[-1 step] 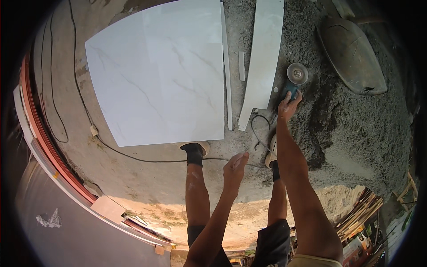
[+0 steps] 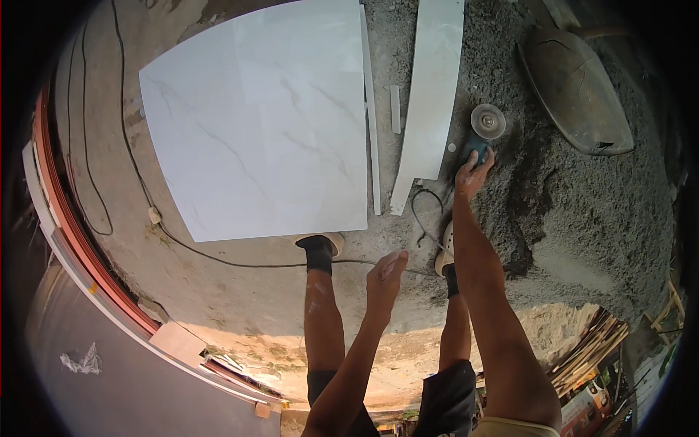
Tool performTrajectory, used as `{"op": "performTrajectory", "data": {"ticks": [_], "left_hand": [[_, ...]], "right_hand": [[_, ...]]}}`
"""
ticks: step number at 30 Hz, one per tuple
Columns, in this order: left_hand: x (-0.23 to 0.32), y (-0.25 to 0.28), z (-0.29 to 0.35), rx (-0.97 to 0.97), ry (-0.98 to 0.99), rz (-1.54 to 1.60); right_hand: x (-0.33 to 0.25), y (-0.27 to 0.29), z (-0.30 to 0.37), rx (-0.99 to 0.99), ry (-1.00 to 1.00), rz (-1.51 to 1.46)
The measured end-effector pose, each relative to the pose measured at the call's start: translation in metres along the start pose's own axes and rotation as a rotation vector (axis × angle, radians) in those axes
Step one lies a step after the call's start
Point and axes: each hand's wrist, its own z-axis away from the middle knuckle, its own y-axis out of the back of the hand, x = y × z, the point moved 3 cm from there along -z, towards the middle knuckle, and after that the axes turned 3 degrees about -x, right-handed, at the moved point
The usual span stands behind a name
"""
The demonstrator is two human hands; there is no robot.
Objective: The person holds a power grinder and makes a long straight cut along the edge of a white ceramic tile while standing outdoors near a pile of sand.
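Observation:
My right hand (image 2: 476,173) is closed around the teal body of an angle grinder (image 2: 478,144), beside a heap of grey sand. The grinder's round metal disc (image 2: 488,121) faces up at the far end. My left hand (image 2: 385,280) hangs between my legs with its fingers curled together, and nothing shows in it. A large white marble-patterned tile (image 2: 255,124) lies flat in front of me. To its right are a thin white strip (image 2: 372,138), a short offcut (image 2: 395,109) and a longer, wider white tile piece (image 2: 431,95) with a notched near corner.
A worn, shallow pan (image 2: 579,91) rests on the grey sand (image 2: 597,218) at the right. A dark cable (image 2: 240,263) with a pale connector (image 2: 154,215) crosses the concrete near my feet. Wooden sticks (image 2: 588,349) are piled lower right; a reddish rail (image 2: 80,226) edges the left.

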Motion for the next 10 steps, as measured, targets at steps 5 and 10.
{"op": "performTrajectory", "data": {"ticks": [5,10], "left_hand": [[-0.001,-0.006,0.003,-0.017,0.025,-0.003],[-0.006,-0.011,0.004,-0.055,0.082,-0.004]], "right_hand": [[-0.007,0.004,0.004,0.175,0.111,0.036],[0.001,0.005,0.000,0.189,0.027,0.167]]}}
